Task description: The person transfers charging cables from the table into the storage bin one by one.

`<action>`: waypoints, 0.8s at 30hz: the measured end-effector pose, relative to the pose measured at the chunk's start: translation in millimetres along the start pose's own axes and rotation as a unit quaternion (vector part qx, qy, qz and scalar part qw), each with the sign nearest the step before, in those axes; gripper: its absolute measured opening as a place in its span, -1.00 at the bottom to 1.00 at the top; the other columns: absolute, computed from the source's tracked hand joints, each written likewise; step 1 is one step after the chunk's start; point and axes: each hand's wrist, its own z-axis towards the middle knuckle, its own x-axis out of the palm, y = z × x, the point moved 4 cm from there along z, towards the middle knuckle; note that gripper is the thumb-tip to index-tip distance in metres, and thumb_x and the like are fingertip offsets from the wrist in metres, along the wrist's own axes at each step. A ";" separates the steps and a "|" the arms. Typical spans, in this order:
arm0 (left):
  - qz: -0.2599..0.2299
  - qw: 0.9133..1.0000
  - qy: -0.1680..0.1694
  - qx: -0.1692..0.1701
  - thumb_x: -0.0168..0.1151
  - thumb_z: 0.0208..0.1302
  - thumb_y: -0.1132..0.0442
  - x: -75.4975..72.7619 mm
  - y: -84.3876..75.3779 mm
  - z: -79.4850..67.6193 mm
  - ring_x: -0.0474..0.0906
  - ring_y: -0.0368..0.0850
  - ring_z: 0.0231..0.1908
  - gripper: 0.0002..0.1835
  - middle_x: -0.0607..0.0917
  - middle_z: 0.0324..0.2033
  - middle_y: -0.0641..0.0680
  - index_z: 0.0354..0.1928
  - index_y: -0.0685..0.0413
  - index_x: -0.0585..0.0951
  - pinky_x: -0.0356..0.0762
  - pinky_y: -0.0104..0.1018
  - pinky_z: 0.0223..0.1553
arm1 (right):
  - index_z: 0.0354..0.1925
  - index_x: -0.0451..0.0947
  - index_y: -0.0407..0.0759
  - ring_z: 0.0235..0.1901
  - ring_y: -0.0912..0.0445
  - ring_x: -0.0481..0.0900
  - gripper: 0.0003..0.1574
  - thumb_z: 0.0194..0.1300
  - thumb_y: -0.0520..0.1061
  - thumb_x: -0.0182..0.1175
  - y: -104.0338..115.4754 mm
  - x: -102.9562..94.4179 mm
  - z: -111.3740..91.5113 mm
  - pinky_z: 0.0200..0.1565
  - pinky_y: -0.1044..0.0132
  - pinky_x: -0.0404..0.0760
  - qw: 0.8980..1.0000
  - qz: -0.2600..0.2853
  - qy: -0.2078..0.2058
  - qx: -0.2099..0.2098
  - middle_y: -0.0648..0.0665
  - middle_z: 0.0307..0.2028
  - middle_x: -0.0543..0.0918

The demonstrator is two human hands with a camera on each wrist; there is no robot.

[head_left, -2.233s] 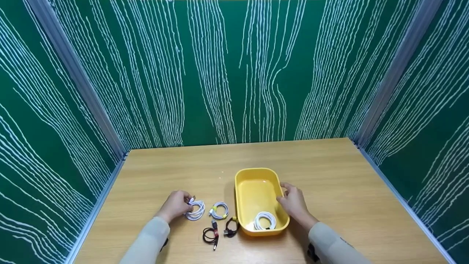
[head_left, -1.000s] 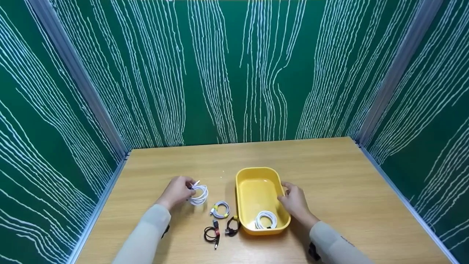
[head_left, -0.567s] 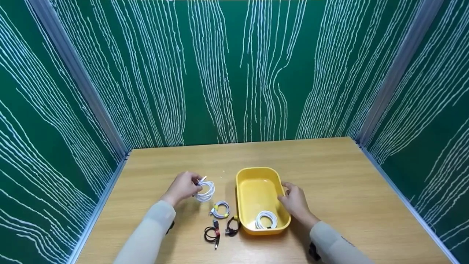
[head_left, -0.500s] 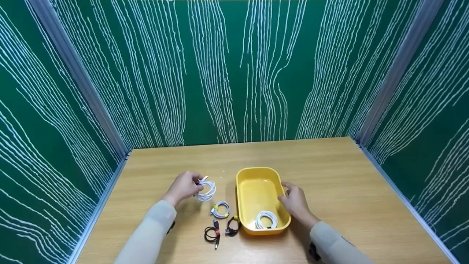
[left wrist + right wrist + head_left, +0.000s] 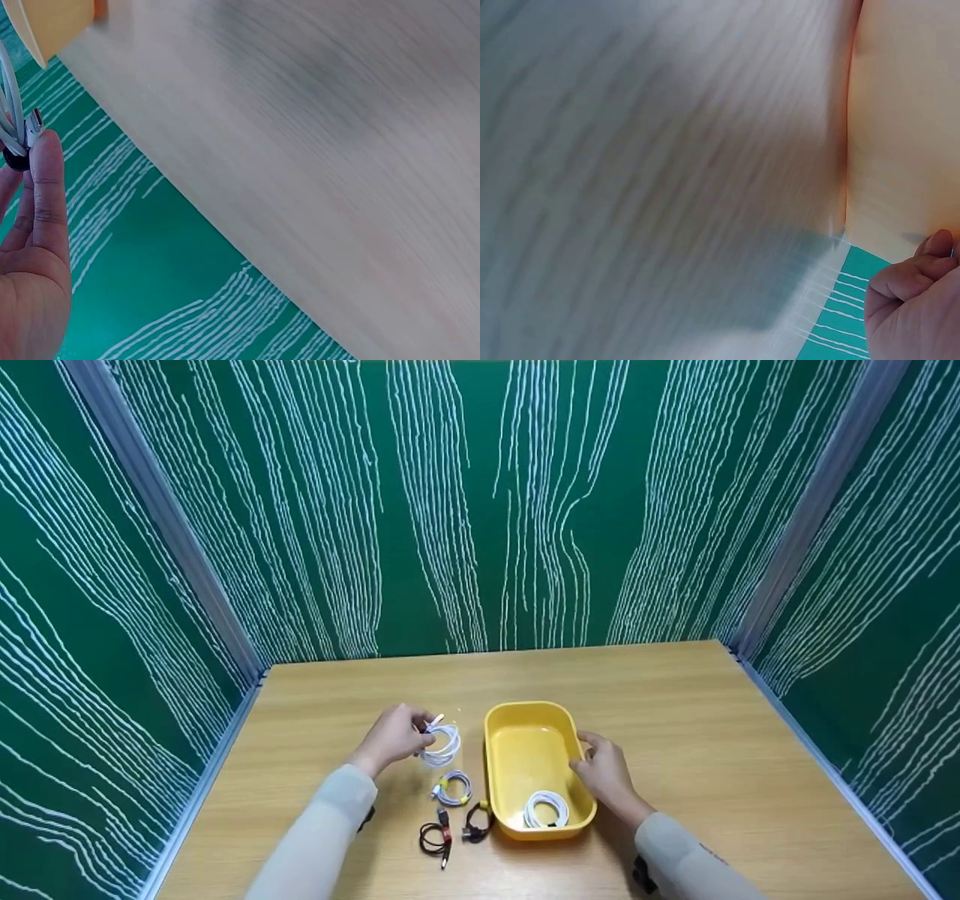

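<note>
My left hand [image 5: 397,735] pinches a coiled white charging cable [image 5: 442,747] above the table, left of the yellow tray [image 5: 493,765]. In the left wrist view the thumb and fingers [image 5: 49,187] grip the coil by a dark tie, and a metal plug [image 5: 35,121] sticks up beside the thumb. With thumb and fingers, my right hand [image 5: 604,769] grips the tray's right rim; the right wrist view shows its curled fingers against the tray wall [image 5: 900,135]. Inside the tray, at its near end, lies another white coiled cable [image 5: 546,810].
On the table [image 5: 360,682], left of the tray, lie a white cable with yellow ties [image 5: 451,788], a black cable with a red tie [image 5: 433,838] and a black cable with a yellow tie [image 5: 477,823] close to the tray. Green panels [image 5: 420,622] surround the table.
My left hand has lifted the white cable coil from the table and carried it rightward and away from me, closer to the tray. My right hand keeps its hold on the rim.
</note>
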 end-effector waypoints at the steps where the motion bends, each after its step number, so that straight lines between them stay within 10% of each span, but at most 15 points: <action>1: 0.001 1.000 0.000 0.005 0.35 0.17 0.34 1.4 -2.1 0.7 0.60 -0.13 -0.43 -0.78 0.64 -0.38 0.01 -0.11 0.10 0.69 0.62 -0.28 -0.43 | 0.15 0.51 -0.39 -0.69 0.18 0.26 -0.35 0.01 -0.43 0.29 0.2 -0.3 -0.3 -0.67 0.40 0.23 1.000 0.000 0.001 0.000 0.00 -0.68 0.33; 24: -0.036 0.999 0.002 0.036 0.34 0.17 0.34 25.5 -30.1 10.1 0.62 -0.14 -0.49 -0.73 0.64 -0.40 0.00 -0.05 0.12 0.68 0.62 -0.31 -0.48 | 0.14 0.50 -0.42 -0.73 0.21 0.20 -0.36 -0.01 -0.43 0.25 1.0 -1.0 -0.5 -0.71 0.41 0.18 1.000 -0.019 0.000 -0.008 0.03 -0.72 0.30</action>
